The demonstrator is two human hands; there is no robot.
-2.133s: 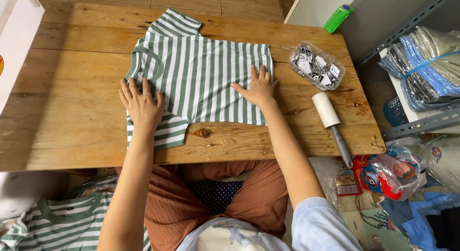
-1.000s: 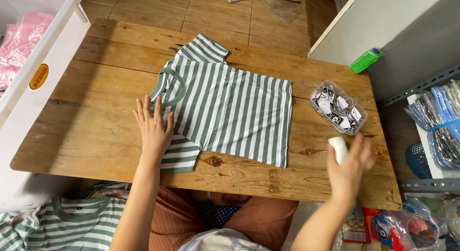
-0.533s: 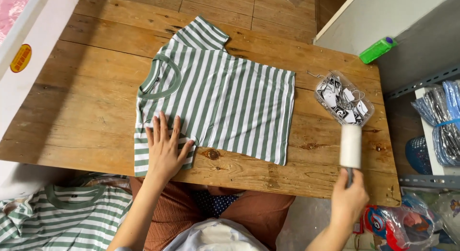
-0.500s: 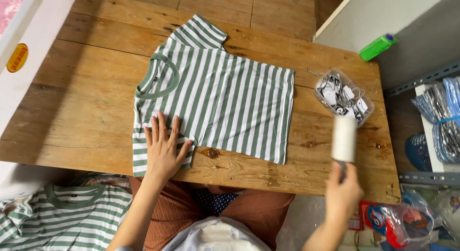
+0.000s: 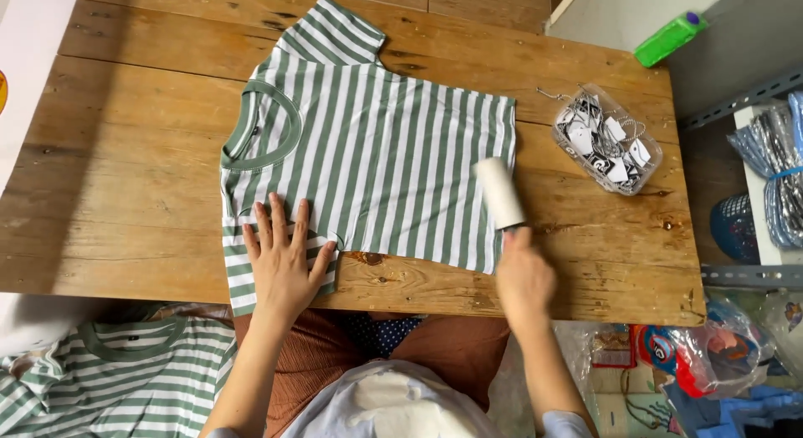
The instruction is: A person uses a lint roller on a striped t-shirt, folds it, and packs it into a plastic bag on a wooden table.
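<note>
You are pressing your left hand (image 5: 283, 266) flat, fingers spread, on the near sleeve of the green-and-white striped T-shirt (image 5: 376, 158), which is lying spread out on the wooden bench (image 5: 125, 153). Your right hand (image 5: 525, 279) is gripping the handle of a white lint roller (image 5: 498, 193), its roll lying over the shirt's hem edge. A clear tub of tags (image 5: 606, 139) is sitting near the roller.
</note>
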